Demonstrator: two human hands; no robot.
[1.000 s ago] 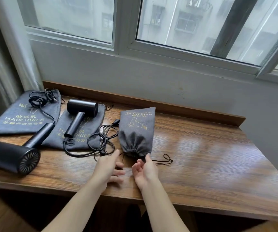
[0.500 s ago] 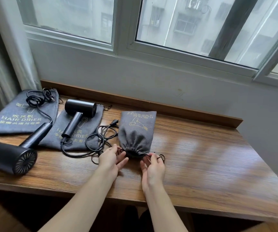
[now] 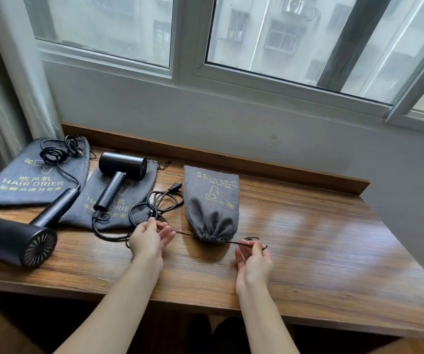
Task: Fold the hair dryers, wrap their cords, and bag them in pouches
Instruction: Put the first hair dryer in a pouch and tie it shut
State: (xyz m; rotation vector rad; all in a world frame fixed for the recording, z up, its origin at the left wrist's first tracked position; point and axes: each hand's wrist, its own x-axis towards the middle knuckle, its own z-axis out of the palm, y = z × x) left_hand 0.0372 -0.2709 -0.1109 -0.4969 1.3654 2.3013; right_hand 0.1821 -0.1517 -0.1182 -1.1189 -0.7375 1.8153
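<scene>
Lying mid-table, a filled grey pouch with yellow print is seen, its mouth cinched into gathers toward the person. One drawstring end is pinched by the left hand, the other by the right hand. Compared with half a second earlier, the hands are spread further apart and the strings drawn taut.

Home room (window, curtain, wooden desk).
</scene>
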